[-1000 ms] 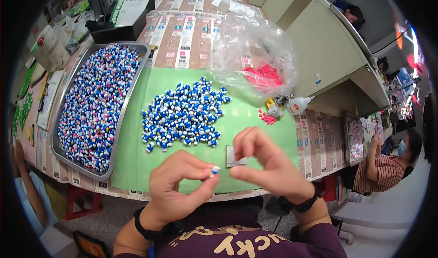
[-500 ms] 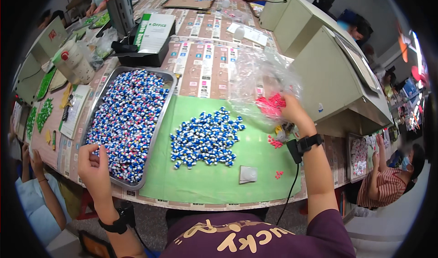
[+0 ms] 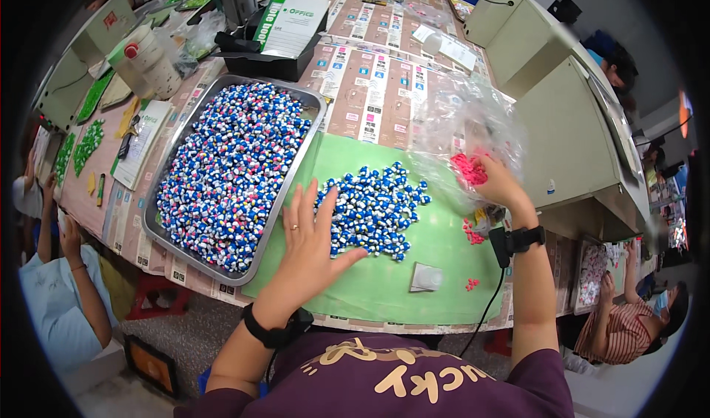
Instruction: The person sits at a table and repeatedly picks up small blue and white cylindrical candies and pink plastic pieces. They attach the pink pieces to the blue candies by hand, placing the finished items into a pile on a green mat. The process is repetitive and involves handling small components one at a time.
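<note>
The left hand [image 3: 310, 237] lies flat with fingers spread, palm down on the green mat [image 3: 399, 292], its fingertips touching the near edge of the pile of blue-and-white pieces [image 3: 373, 211]. Just to its left stands the metal tray [image 3: 233, 274] heaped with the same pieces. The right hand [image 3: 499, 185] reaches into the clear plastic bag [image 3: 458, 126], fingers curled around small pink pieces [image 3: 468, 170]. A small clear pouch [image 3: 427, 277] lies on the mat between the forearms.
</note>
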Demonstrator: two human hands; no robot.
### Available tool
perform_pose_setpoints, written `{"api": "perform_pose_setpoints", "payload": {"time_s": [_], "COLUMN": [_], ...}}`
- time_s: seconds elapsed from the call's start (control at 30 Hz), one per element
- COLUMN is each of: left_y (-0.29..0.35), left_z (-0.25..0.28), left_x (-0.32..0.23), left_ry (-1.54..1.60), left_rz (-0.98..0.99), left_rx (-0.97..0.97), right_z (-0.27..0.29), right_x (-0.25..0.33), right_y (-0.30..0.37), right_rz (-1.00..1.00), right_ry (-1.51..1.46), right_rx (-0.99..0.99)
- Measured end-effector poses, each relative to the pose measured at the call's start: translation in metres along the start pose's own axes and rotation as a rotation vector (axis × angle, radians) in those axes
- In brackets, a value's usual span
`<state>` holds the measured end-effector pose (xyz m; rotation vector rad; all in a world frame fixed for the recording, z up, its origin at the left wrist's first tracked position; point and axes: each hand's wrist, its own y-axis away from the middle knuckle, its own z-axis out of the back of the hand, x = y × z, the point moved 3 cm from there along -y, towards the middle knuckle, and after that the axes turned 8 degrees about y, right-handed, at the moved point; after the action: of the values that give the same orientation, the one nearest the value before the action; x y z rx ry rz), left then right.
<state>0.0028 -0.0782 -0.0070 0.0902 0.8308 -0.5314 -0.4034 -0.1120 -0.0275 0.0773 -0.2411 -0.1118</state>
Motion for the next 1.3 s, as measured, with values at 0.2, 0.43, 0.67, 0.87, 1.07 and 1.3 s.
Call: {"api": "perform_pose_setpoints", "payload": {"time_s": [0.2,0.43,0.67,0.87,1.07,1.3], "left_y": [-0.008,-0.012,0.001,0.025,0.025,0.025], "left_z": [-0.03,-0.038,-0.004,0.011,-0.006,-0.015], "left_x": [0.016,0.009,0.008,0.013,0.014,0.013], "left_ry": [-0.003,0.071,0.043,0.129,0.187,0.29], "left_rz": [0.019,-0.049,0.0,0.18,0.101,0.192], "left_rx": [0.128,0.132,0.042,0.039,0.004,0.051], "right_z": [0.003,0.006,0.043,0.046,0.001,-0.006], "right_x": [-0.001,-0.015,0.01,0.043,0.062,0.072], "right_y": [-0.008,-0.006,0.036,0.111,0.165,0.183], "right_rz": [-0.131,-0.285,-0.283,-0.181,-0.144,-0.128], "right_ry": [-0.282,-0.621,-0.906,-0.842,-0.512,-0.603], "right_rx": [-0.005,-0.038,-0.075,0.177,0.152,0.202]}}
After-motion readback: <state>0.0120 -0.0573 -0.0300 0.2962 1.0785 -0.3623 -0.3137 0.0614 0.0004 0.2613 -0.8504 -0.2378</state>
